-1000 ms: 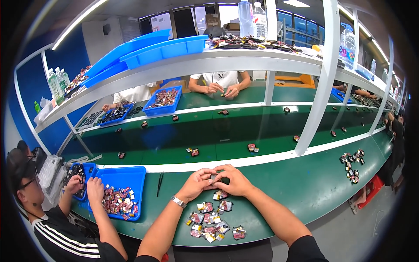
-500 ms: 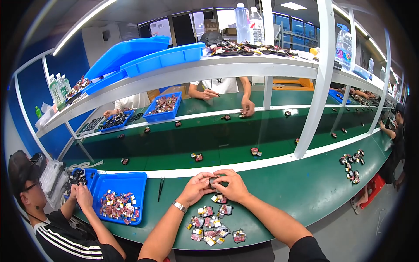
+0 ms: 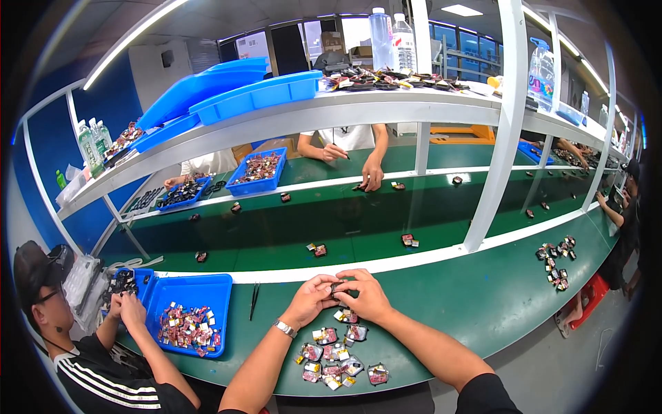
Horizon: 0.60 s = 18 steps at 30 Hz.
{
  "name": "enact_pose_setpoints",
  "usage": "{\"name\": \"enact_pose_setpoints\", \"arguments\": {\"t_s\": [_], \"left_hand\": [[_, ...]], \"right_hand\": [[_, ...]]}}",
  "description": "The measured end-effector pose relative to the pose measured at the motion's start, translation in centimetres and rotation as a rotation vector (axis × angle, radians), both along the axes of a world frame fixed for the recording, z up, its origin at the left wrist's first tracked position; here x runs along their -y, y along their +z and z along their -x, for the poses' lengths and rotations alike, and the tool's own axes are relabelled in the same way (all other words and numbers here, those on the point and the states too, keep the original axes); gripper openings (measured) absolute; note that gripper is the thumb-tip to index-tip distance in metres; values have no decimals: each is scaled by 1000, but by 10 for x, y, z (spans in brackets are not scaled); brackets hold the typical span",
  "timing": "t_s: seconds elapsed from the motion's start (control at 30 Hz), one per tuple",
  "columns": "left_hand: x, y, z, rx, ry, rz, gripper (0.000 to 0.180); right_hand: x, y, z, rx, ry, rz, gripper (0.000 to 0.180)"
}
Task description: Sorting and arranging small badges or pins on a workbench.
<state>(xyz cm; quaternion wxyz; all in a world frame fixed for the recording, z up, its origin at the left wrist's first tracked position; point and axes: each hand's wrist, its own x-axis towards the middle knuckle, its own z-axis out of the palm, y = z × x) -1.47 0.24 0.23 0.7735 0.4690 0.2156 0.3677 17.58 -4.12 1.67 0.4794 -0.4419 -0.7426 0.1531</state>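
Head view: nearest, a loose cluster of small assemblies (image 3: 336, 351) — reddish, white, some yellow bits, dark edges — lies on the green tabletop (image 3: 441, 303) between the person's forearms. Just beyond it, left hand (image 3: 309, 301) and right hand (image 3: 367, 297) meet; thumbs and fingertips of both are clamped on a small dark piece (image 3: 336, 290), held just past the cluster's far end, details mostly hidden by the fingers. Metal-band watch (image 3: 284, 328) on left wrist. To the left, black tweezers (image 3: 254, 301) lie on the tabletop, then a blue tray (image 3: 227, 290) with similar reddish-white parts. Co-worker in a dark cap (image 3: 36, 272) sits at far left, hands together near a smaller bin of black parts. Another group of assemblies (image 3: 556, 257) sits off to the right. Past a white rail (image 3: 358, 265), spaced pieces lie on a dark green strip (image 3: 289, 238). Across it, another person's hand (image 3: 373, 175) reaches down to a piece — other hand holds a thin dark tool. Above, a white shelf (image 3: 386, 111) carries blue trays (image 3: 258, 96), parts and bottles.
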Motion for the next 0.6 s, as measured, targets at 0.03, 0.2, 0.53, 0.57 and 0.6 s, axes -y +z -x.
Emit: {"name": "enact_pose_setpoints", "arguments": {"t_s": [0.03, 0.2, 0.53, 0.57, 0.6], "left_hand": [[0, 0, 0, -5, -1, -4, 23], [0, 1, 0, -9, -3, -12, 23], [0, -2, 0, -5, 0, -4, 23], [0, -3, 0, -4, 1, -3, 23], [0, -4, 0, 2, 7, -8, 23]], "right_hand": [[1, 0, 1, 2, -1, 7, 12], [0, -3, 2, -1, 15, -2, 13], [1, -3, 4, 10, -8, -26, 15], [1, -2, 5, 8, -12, -36, 15], [1, -2, 6, 8, -10, -35, 15]]}}
